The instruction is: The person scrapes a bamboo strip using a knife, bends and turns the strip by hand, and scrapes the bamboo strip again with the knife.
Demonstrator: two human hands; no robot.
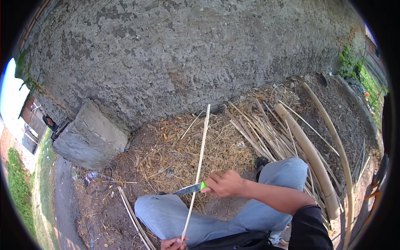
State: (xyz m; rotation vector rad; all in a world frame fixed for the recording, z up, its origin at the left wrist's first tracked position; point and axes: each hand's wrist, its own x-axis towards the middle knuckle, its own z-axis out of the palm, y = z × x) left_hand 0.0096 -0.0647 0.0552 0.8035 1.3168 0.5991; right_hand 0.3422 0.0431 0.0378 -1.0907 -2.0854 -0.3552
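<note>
My right hand (225, 183) is closed around the bright green handle of a knife (188, 190). Its grey blade points left and crosses the middle of a long pale bamboo strip (201, 155). At the lower edge my left hand (174, 244) pinches the near end of that strip. The strip slants up and slightly right, away from me, its far end reaching toward the wall over the littered ground. Both hands are close to my bent legs in light blue jeans (183, 218).
Split bamboo strips (260, 129) lie piled at the right, beside a thick bamboo pole (306, 152) and a thinner curved pole (333, 133). More strips (132, 214) lie at the left. A concrete block (92, 135) stands against the rough grey wall (200, 54). Shavings (166, 154) cover the ground.
</note>
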